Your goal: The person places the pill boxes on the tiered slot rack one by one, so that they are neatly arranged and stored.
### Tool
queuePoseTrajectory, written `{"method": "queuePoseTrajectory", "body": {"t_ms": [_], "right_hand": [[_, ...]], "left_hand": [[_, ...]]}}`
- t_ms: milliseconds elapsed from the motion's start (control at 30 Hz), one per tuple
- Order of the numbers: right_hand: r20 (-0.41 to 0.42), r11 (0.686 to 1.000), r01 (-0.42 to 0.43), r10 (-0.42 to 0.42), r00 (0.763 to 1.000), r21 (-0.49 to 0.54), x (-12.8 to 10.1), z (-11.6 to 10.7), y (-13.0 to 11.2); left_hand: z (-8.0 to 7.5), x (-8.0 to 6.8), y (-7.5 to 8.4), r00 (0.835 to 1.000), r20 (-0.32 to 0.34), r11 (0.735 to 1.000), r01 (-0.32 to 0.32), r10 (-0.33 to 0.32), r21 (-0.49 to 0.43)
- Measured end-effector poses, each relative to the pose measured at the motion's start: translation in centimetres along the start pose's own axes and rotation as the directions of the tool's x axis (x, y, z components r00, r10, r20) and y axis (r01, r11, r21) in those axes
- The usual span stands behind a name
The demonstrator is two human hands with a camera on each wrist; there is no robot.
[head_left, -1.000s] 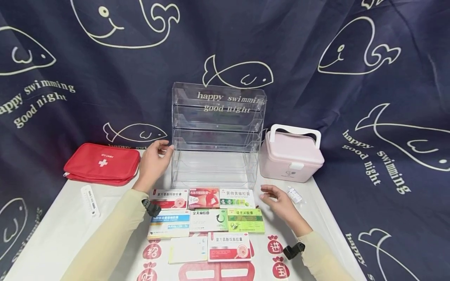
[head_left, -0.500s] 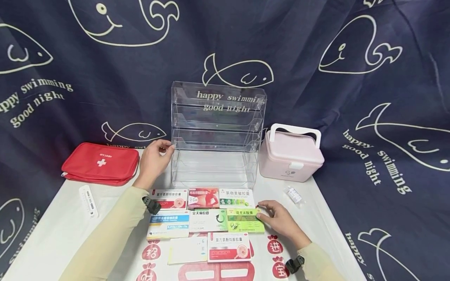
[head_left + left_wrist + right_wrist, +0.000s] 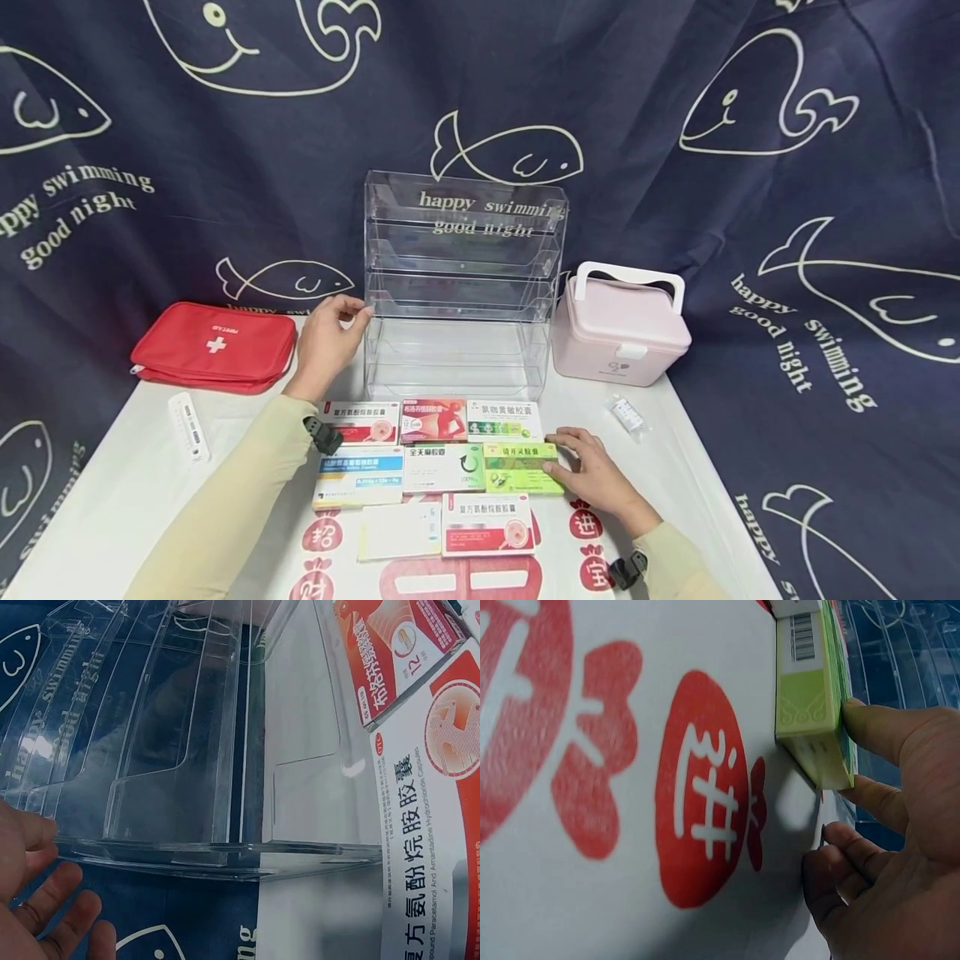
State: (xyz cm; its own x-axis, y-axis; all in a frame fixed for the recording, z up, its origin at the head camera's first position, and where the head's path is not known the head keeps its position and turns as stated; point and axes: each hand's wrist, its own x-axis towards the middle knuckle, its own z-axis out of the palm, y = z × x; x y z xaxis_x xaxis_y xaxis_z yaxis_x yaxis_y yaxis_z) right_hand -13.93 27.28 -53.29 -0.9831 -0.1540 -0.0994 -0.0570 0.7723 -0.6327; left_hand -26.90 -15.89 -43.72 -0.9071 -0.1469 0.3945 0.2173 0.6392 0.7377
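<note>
Head view: the person's right hand (image 3: pixel 592 475) rests at the right end of the green medicine box (image 3: pixel 521 468), thumb and fingers pinching that end; the box lies flat on the white table cover (image 3: pixel 112 500), rightmost in the middle row of boxes, touching the white box with a green arrow (image 3: pixel 444 468) on its left and just in front of the white-and-green box (image 3: pixel 504 420); the left hand (image 3: pixel 328 337) is raised beside the left wall of the clear acrylic tiered organizer (image 3: pixel 461 287), its fingertips touching the wall's front edge, fingers only lightly bent and gripping nothing; the organizer stands upright at the back of the table, behind the boxes.

Right wrist view: the thumb (image 3: pixel 889 731) presses the upper end face of the green medicine box (image 3: pixel 810 697) and a finger reaches under its lower corner, which is tilted slightly off the cover; the remaining fingers curl loosely beside a red printed character (image 3: pixel 705 795).

Left wrist view: the fingers (image 3: pixel 41 892) lie straight along the organizer's (image 3: pixel 187 750) clear wall; a red-and-white box (image 3: pixel 431 847) and a red box (image 3: pixel 394 652) sit close by on the right.

Elsewhere in the head view, a red first-aid pouch (image 3: pixel 213 346) lies to the left of the left hand, a white thermometer case (image 3: pixel 187 425) in front of it, a pink handled storage case (image 3: pixel 618 325) stands right of the organizer, and a small clear packet (image 3: pixel 626 412) lies in front of that case.
</note>
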Motion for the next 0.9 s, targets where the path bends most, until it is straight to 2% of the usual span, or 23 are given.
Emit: {"method": "queuePoseTrajectory", "body": {"t_ms": [267, 433, 667, 800, 900], "right_hand": [[0.008, 1.000, -0.002, 0.002, 1.000, 0.031, 0.1, -0.2, 0.5], [-0.001, 0.991, -0.036, 0.036, 0.999, 0.128, 0.0, 0.0, 0.5], [0.000, 0.957, -0.060, 0.062, 0.998, 0.283, -0.4, 0.0, 0.1], [-0.020, 0.934, -0.041, 0.051, 0.998, 0.356, -0.5, 0.0, 0.1], [-0.084, 0.932, 0.009, 0.024, 0.996, 0.363, -0.6, 0.0, 0.3]], "left_hand": [[-0.1, 1.0, 0.7, 0.999, 0.020, 0.993, 0.035, -0.033, -0.112], [-0.2, 1.2, 0.7, 0.998, 0.023, 0.992, 0.054, -0.051, -0.117], [-0.5, 1.3, 0.6, 0.999, 0.024, 0.991, 0.045, -0.042, -0.126], [-0.5, 1.4, 0.6, 0.999, 0.028, 0.991, 0.049, -0.046, -0.123], [-0.5, 1.4, 0.6, 0.998, 0.038, 0.991, 0.054, -0.050, -0.120]]}}
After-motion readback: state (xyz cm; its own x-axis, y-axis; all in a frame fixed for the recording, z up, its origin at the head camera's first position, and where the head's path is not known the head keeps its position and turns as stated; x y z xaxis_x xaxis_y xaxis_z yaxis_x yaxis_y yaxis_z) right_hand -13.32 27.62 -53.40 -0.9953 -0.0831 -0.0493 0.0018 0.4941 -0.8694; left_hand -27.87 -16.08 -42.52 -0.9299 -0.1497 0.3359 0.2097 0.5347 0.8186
